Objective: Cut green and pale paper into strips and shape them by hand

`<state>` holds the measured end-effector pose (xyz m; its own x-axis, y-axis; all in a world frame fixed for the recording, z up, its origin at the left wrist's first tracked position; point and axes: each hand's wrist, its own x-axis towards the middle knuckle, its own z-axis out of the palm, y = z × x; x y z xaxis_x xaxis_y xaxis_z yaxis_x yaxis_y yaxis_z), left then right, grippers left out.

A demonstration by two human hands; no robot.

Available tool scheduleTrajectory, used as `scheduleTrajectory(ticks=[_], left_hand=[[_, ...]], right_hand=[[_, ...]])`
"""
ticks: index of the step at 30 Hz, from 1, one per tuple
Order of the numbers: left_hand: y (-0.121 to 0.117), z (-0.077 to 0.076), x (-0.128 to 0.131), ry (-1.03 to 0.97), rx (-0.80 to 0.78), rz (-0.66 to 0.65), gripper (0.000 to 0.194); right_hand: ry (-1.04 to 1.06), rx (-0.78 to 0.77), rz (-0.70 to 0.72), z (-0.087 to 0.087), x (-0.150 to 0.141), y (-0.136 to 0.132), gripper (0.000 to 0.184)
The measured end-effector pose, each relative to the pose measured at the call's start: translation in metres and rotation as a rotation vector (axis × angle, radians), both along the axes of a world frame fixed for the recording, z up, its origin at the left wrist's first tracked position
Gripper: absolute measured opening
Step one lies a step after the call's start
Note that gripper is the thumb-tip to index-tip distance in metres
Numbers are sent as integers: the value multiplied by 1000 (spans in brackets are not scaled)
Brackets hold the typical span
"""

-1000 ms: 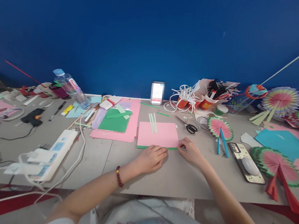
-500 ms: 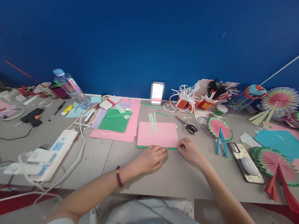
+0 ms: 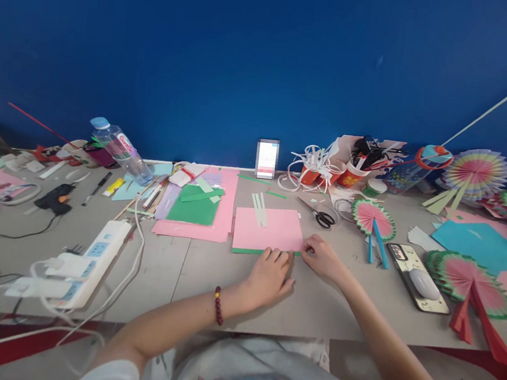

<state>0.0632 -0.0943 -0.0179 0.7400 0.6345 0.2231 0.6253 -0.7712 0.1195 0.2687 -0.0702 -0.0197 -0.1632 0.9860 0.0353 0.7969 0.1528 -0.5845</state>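
A pink sheet of paper [image 3: 269, 233] with a green strip [image 3: 246, 251] along its near edge lies flat before me. My left hand [image 3: 271, 275] rests with fingers stretched over the strip's right part, thumb apart, pressing down and holding nothing. With fingers curled together, my right hand [image 3: 320, 257] pinches the sheet's near right corner. Pale green paper strips [image 3: 259, 210] lie across the sheet's far edge. Beyond its right side are black-handled scissors [image 3: 324, 219].
To the left are a green paper stack [image 3: 193, 209], a white power strip [image 3: 98, 262] with cables and a tilted water bottle [image 3: 123, 150]. On the right lie a watermelon-coloured paper fan [image 3: 373, 219], a phone [image 3: 402, 258] under a mouse [image 3: 424, 283], and blue paper [image 3: 481, 245].
My left hand has slid right along the green edge toward my right hand, its thumb now showing apart. My right hand and the pink sheet have stayed nearly still.
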Motion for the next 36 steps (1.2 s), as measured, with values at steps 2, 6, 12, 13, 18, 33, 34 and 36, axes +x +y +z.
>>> scheduleTrajectory(ticks=[2, 6, 12, 13, 18, 33, 34, 36], left_hand=[[-3, -4, 4, -10, 6, 19, 59], [-3, -7, 4, -16, 4, 23, 58], [-2, -8, 4, -23, -15, 10, 58], [-2, -9, 4, -23, -21, 11, 58], [-2, -8, 4, -12, -35, 12, 58], [-3, -5, 3, 24, -64, 4, 45], [-3, -5, 3, 22, -68, -5, 43], [-2, -4, 2, 16, -68, -17, 43]], right_hand=[[-1, 8, 3, -1, 0, 0, 11], [-10, 9, -12, -2, 1, 1, 11], [2, -35, -30, 3, 2, 2, 12], [1, -46, -35, 4, 2, 2, 12], [-20, -71, -80, 6, 6, 3, 13], [-227, 396, 30, 4, -37, -53, 29], [-247, 421, 40, 1, -44, -58, 33], [-274, 442, 51, -6, -53, -65, 41]])
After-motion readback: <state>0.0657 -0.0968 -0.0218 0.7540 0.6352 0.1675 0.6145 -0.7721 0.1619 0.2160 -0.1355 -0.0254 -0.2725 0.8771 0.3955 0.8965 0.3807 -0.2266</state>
